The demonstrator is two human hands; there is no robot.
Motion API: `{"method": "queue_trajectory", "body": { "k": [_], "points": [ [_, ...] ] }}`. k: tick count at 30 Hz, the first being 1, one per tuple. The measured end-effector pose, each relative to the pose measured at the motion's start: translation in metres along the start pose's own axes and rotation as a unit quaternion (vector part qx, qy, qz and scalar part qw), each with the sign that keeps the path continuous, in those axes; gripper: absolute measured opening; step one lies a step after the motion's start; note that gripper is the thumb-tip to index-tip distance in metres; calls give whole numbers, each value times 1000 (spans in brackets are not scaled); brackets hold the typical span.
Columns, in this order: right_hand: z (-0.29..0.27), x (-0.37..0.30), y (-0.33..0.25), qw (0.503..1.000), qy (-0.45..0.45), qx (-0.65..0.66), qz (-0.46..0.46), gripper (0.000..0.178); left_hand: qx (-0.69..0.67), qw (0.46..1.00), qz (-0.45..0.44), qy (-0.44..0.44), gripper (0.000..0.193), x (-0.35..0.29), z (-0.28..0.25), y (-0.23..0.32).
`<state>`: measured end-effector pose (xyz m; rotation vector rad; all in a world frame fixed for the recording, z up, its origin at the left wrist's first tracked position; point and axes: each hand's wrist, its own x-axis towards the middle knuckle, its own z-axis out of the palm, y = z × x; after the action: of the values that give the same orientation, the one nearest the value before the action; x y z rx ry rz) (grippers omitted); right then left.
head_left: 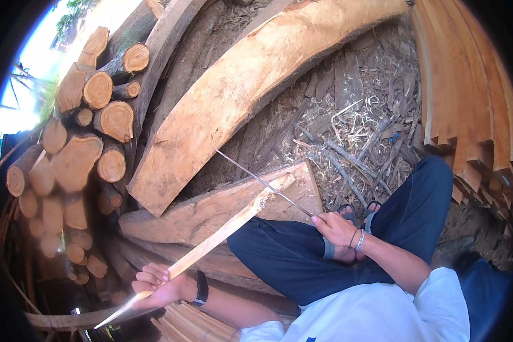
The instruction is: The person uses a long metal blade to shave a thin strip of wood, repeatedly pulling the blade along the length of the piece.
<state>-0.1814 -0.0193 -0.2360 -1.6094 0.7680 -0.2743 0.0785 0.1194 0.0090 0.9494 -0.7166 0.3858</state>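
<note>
My left hand [161, 285], with a dark watch on its wrist, is closed round a pale wooden strip [222, 231]. The strip slants up to the right, and its narrow pointed end sticks out below the hand. In my closed right hand [337, 229] is a long thin dark blade [262, 181], seen nearly edge-on; its handle is hidden by the fingers. The blade points up to the left and crosses the strip near its upper end. I cannot tell whether they touch. Under that end lies a thick wooden slab [171, 219].
A long curved plank [239, 85] lies beyond the slab. Cut logs [77, 162] are stacked at the left. Sawn boards [459, 74] stand at the right. Shavings [370, 108] and sticks cover the ground ahead. Thin wooden strips [196, 325] lie by my left forearm.
</note>
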Motion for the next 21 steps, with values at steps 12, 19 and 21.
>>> {"method": "queue_trajectory", "body": {
  "k": [12,19,21],
  "points": [
    [7,-3,-3,999,-42,-28,-19,60,-41,999,-12,-18,63,-10,-19,6],
    [2,-7,-7,993,-84,-83,-18,60,-153,976,-49,-148,64,-23,-26,16],
    [3,-14,-21,990,-87,-110,-23,60,-198,958,-81,-191,64,-25,-26,21]
  ]
}}
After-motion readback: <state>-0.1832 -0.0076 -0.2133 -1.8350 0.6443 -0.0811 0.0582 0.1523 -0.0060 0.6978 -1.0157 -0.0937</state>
